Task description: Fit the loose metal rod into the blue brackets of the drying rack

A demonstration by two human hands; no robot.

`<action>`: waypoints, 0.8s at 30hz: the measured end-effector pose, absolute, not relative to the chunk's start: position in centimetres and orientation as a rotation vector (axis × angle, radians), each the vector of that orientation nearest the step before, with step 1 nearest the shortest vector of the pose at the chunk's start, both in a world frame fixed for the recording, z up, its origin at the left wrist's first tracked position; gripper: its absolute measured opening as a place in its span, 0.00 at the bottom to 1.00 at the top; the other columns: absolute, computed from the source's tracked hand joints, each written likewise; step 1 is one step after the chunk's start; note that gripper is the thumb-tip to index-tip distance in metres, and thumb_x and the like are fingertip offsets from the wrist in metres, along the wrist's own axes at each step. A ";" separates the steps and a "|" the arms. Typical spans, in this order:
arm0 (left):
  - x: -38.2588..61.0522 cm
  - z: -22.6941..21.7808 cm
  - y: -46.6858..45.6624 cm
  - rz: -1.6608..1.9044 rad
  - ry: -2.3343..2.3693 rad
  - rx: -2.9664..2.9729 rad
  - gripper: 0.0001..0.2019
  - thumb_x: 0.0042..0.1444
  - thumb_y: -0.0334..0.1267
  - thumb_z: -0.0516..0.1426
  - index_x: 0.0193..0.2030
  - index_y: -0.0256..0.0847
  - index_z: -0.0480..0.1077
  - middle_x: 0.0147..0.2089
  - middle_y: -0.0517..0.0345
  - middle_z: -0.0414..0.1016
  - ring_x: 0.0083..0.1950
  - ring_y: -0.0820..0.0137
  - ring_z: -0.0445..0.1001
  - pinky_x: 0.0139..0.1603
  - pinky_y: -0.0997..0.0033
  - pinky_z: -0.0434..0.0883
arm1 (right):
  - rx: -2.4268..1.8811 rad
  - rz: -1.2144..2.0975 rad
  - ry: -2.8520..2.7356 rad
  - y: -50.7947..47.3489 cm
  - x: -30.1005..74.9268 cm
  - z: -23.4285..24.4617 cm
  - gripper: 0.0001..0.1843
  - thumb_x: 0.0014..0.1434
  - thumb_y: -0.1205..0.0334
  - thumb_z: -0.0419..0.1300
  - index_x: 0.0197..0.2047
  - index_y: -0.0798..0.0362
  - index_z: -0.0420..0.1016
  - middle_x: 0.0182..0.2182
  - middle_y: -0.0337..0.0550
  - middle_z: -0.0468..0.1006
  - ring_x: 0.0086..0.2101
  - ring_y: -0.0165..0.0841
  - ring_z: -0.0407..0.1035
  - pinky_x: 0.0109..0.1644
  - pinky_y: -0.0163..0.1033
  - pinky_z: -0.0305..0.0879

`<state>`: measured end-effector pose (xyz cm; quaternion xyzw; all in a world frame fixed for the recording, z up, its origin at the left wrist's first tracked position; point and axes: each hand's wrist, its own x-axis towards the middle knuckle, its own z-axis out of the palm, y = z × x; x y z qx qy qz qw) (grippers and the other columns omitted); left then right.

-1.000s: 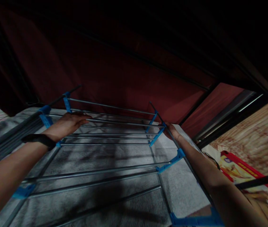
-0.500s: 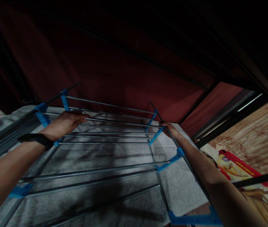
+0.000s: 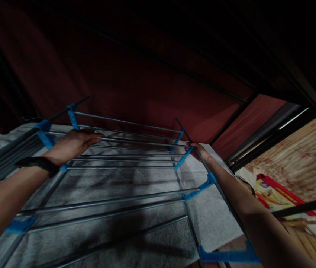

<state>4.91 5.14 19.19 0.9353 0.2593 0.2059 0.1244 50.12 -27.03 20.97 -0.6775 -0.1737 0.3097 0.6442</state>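
A rack of grey metal tubes (image 3: 110, 202) joined by blue plastic connectors (image 3: 199, 189) lies across a grey cloth (image 3: 135, 182). My left hand (image 3: 81, 140), with a black band on the wrist, is closed around one of the cross tubes near the rack's left side. Over at the right side, my right hand (image 3: 198, 149) wraps round the frame beside a blue connector (image 3: 185, 156); part of its fingers is hidden behind the tubes. One cross tube (image 3: 152, 226) near me ends at the right without sitting in a connector.
Several loose grey tubes (image 3: 7, 163) lie bundled at the left. A dark red panel (image 3: 147, 89) rises behind the rack. At the right are a red and yellow package (image 3: 279, 195) and a dark bar (image 3: 308, 206) crossing in front of it.
The view has shifted slightly, so the rack's left side and my left hand appear a little further left. Both hands keep their hold on the rack.
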 end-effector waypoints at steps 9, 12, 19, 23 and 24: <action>4.7 19.0 5.6 0.528 0.738 2.859 0.35 0.67 0.58 0.39 0.62 0.40 0.77 0.63 0.43 0.79 0.61 0.51 0.78 0.66 0.51 0.70 | -1.567 0.696 -0.378 -27.0 49.8 21.5 0.06 0.50 0.67 0.65 0.33 0.49 0.75 0.22 0.37 0.76 0.30 0.36 0.77 0.42 0.40 0.78; 4.7 18.9 5.5 0.539 0.734 2.846 0.35 0.68 0.58 0.39 0.62 0.39 0.76 0.62 0.43 0.79 0.60 0.50 0.78 0.65 0.51 0.71 | -1.570 0.704 -0.389 -27.1 49.8 21.6 0.07 0.49 0.69 0.65 0.32 0.49 0.75 0.23 0.38 0.78 0.29 0.35 0.76 0.41 0.38 0.77; 4.9 19.1 5.0 0.588 0.723 2.809 0.39 0.66 0.62 0.38 0.60 0.38 0.77 0.61 0.42 0.80 0.60 0.51 0.79 0.65 0.53 0.71 | -1.567 0.717 -0.417 -27.2 49.8 21.7 0.08 0.47 0.67 0.67 0.32 0.50 0.75 0.23 0.38 0.77 0.28 0.34 0.76 0.39 0.37 0.75; 4.7 19.2 4.8 0.564 0.762 2.805 0.37 0.65 0.58 0.39 0.62 0.38 0.76 0.60 0.42 0.80 0.59 0.50 0.79 0.63 0.52 0.72 | -1.568 0.719 -0.426 -27.2 49.6 21.7 0.09 0.46 0.66 0.68 0.32 0.48 0.74 0.22 0.36 0.77 0.29 0.35 0.75 0.38 0.37 0.75; 4.6 19.2 4.7 0.555 0.781 2.816 0.36 0.65 0.57 0.39 0.62 0.38 0.76 0.60 0.42 0.80 0.59 0.49 0.79 0.63 0.52 0.72 | -1.567 0.721 -0.430 -27.2 49.5 21.7 0.09 0.46 0.65 0.68 0.32 0.48 0.74 0.22 0.36 0.77 0.29 0.35 0.75 0.38 0.37 0.75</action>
